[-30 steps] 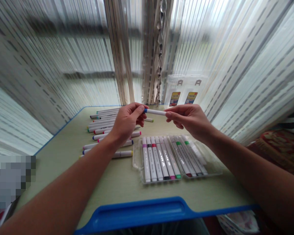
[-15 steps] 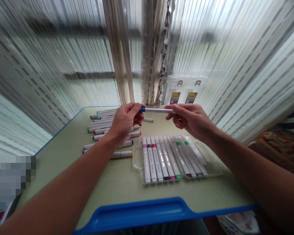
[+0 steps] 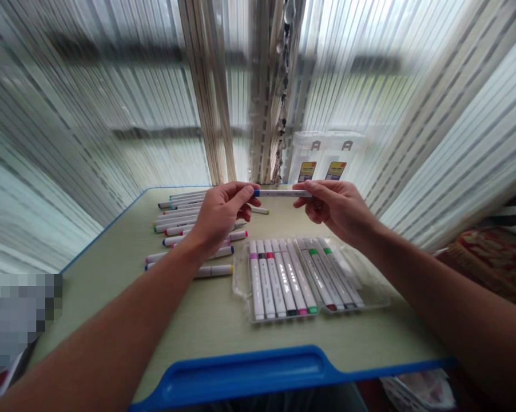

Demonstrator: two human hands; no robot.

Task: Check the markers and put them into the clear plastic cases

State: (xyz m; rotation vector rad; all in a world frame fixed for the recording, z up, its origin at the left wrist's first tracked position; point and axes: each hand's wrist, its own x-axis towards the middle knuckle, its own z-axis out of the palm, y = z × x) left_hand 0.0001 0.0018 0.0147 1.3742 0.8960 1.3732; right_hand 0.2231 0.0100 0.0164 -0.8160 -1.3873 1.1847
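A white marker [image 3: 281,194] with a blue band is held level above the far part of the table, between my two hands. My left hand [image 3: 223,209] pinches its blue end between thumb and fingers. The opposite white end sits in the closed fingertips of my right hand [image 3: 337,206]. Below them lies an open clear plastic case [image 3: 241,280] holding several white markers [image 3: 279,280] side by side, with purple, black, red and green bands or tips. Left of the case, several loose markers [image 3: 213,271] lie roughly in rows, partly hidden behind my left wrist and forearm.
The table [image 3: 189,326] has a blue rim with a raised blue ledge [image 3: 249,372] at the front. Two clear packages [image 3: 308,157] stand behind its far edge, against striped curtains [image 3: 155,103]. A patterned cloth [image 3: 489,257] is at the right, and a white basket [image 3: 421,392] sits below.
The marker and my left hand have shifted slightly to the right. The marker has turned about its length, so print now shows on its barrel. The case and loose markers stay put.
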